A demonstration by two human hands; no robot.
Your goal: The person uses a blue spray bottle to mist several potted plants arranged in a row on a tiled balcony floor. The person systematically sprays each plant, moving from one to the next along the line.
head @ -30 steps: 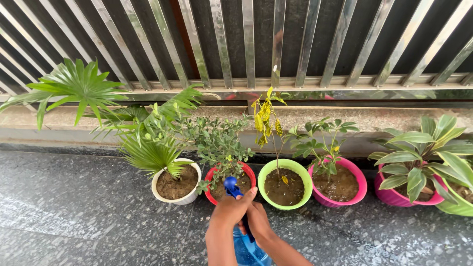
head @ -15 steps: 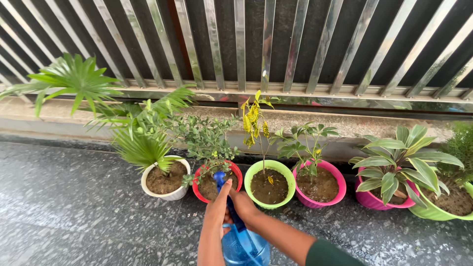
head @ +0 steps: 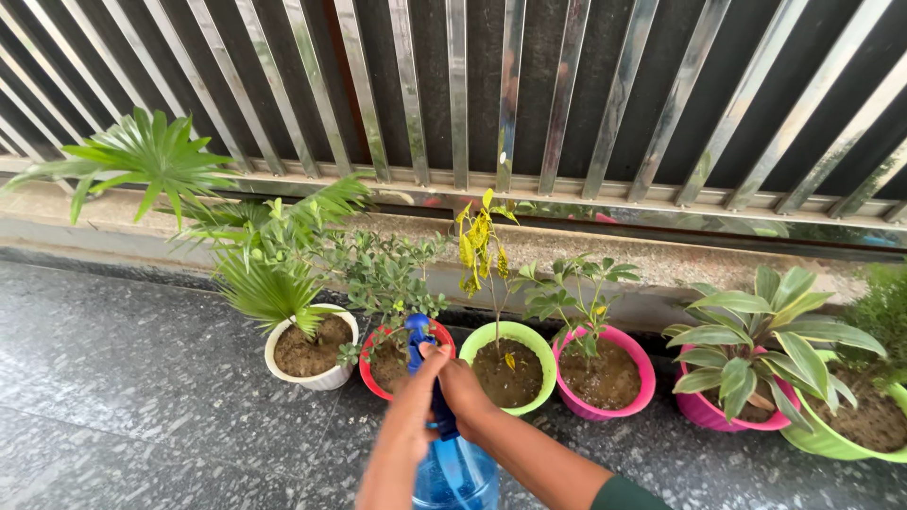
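A blue spray bottle (head: 457, 477) with a darker blue spray head (head: 417, 332) stands low in the middle of the view. My left hand (head: 413, 408) wraps the head from the left, thumb near the top. Gripping the neck from the right is my right hand (head: 465, 390), its arm ending in a dark green sleeve. The nozzle points at the red pot (head: 368, 382), which holds a small-leaved shrub (head: 389, 275). Both hands look slightly blurred.
Potted plants line the foot of a stone ledge: a white pot (head: 326, 382) with a fan palm, a light green pot (head: 506, 329), a pink pot (head: 605, 412), a magenta pot (head: 697, 413) and another green pot (head: 831, 440). A steel railing (head: 491, 189) stands behind. The floor is dark speckled stone (head: 123, 397).
The view has swung right and tilted, so the pots sit further left and more plants show at the right. My hands stay on the bottle by the red pot; my green sleeve has appeared.
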